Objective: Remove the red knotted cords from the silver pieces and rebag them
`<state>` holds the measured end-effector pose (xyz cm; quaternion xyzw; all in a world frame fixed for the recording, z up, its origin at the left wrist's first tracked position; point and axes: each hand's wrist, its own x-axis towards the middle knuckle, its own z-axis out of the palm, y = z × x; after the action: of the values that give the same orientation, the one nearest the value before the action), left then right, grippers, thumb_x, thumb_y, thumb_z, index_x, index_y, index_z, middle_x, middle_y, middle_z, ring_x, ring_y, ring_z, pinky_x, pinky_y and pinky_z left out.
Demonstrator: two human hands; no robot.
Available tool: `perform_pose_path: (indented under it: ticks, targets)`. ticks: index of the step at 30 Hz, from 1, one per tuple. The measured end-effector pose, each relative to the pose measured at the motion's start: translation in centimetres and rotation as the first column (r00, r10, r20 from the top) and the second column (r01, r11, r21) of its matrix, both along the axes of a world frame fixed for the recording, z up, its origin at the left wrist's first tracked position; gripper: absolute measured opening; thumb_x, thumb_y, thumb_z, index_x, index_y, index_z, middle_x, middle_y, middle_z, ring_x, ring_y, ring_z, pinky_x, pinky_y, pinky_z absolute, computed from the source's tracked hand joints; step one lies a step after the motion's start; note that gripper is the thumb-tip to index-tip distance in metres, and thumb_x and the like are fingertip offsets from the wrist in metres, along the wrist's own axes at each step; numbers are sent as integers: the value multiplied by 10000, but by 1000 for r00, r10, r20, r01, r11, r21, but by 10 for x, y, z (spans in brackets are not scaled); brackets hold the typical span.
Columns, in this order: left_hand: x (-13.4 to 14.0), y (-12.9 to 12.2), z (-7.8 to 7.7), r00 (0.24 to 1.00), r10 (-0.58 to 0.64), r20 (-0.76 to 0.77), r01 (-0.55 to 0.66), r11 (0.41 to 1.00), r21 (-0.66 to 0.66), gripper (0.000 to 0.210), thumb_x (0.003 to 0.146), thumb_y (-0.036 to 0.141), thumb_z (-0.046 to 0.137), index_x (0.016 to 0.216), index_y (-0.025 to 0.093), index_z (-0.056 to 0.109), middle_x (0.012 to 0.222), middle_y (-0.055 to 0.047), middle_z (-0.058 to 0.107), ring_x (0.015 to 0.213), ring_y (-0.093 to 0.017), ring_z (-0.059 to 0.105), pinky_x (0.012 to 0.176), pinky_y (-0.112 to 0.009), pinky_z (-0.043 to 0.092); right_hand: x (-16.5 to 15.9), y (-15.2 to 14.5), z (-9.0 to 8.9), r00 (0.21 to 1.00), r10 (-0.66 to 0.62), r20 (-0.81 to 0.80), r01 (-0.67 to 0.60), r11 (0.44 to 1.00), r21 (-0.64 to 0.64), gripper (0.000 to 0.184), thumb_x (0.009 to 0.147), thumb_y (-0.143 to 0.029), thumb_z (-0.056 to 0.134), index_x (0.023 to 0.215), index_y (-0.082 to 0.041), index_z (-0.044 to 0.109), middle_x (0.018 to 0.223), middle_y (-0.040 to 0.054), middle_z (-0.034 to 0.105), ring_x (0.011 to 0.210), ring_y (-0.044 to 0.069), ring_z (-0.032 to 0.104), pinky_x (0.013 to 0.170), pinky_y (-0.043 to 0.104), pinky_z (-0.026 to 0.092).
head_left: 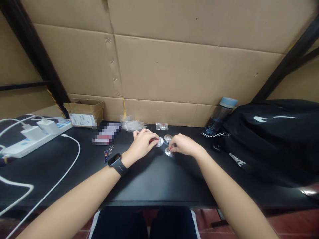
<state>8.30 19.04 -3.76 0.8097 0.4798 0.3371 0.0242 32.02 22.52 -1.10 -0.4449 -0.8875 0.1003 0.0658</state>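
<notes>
Four hands' widths from the desk's front edge, my left hand point(146, 141) closes its fingertips at a shiny round metal disc point(160, 142). Something dark red shows under those fingers. To its right, my right hand point(183, 145) pinches another round metal disc point(169, 152), which lies low over the black desk; a bit of red shows at the fingertips. Between and behind the hands lies a third metal disc point(168, 138) with a raised middle. Farther back, a similar disc with a red spot sits in a clear plastic packet point(162, 126). The fingers partly hide both gripped discs.
Clear plastic bags point(133, 124), a blurred-out flat item point(106, 133) and a keychain point(108, 154) lie left. Beyond them are a cardboard box point(86, 113) and a white power strip point(37, 137) with cables. A water bottle point(219, 116) and black backpack point(274, 142) stand right.
</notes>
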Motion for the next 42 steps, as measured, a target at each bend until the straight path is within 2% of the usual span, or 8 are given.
perform_pose_path:
  ticks: [6,12,19,24,31,36,39,42]
  targets:
    - [1,-1,4,995,62,72,-57,996,-67,108,962,311,583,963,282,687,991,7,750,1042,-228,604,888,-392,306,-8,-2,3,965,83,-249,-72,996,54,71,863,-211,665,845,-230,731,788,14,709,694,152,615,659,253,403]
    - [1,-1,8,981,102,165,-82,989,-126,105,960,298,563,976,267,663,986,4,743,1017,-227,635,891,-378,368,-22,-2,-3,789,76,-609,-45,997,65,112,904,-296,636,866,-200,682,843,22,695,703,141,599,688,270,459]
    - [3,-1,7,971,64,231,-36,992,-125,102,965,310,560,954,259,648,964,7,740,1007,-216,638,894,-374,409,-36,-2,-19,535,-148,-832,-220,926,-307,278,873,-454,682,890,-190,597,1126,94,682,804,203,750,580,256,565]
    - [3,-1,6,973,67,222,-35,989,-143,115,964,311,553,954,256,654,937,9,747,947,-208,656,858,-362,428,-37,-4,-18,435,-232,-870,-289,879,-379,354,808,-394,774,1078,-234,609,1184,79,669,774,180,758,639,282,619]
    - [1,1,5,956,64,286,7,971,-240,127,935,338,572,938,236,647,908,12,756,913,-200,705,836,-321,475,-38,-5,-21,471,-251,-845,-290,861,-418,518,772,-365,807,1249,-207,680,1189,108,680,812,169,741,727,289,617]
    - [-6,9,2,939,-122,322,214,940,-266,136,932,345,553,960,226,612,953,-4,747,901,-186,706,824,-288,499,-37,-2,-23,525,-211,-825,-235,896,-378,631,650,-338,886,1233,-189,697,1113,101,727,725,155,693,654,287,591]
    - [-17,10,3,978,-175,115,199,948,-249,178,947,341,515,1048,242,624,1074,-27,724,1010,-212,665,911,-343,483,-32,4,-23,576,-203,-792,-127,935,-332,594,671,-366,863,1219,-196,706,1107,105,728,701,151,676,580,260,559]
    - [-30,8,1,965,-53,-256,1,980,-201,260,966,360,454,1078,252,661,1251,-80,654,1203,-310,547,998,-490,418,-24,12,-22,559,-239,-794,-28,951,-306,580,681,-354,852,1213,-188,691,1116,115,728,692,145,682,606,268,563]
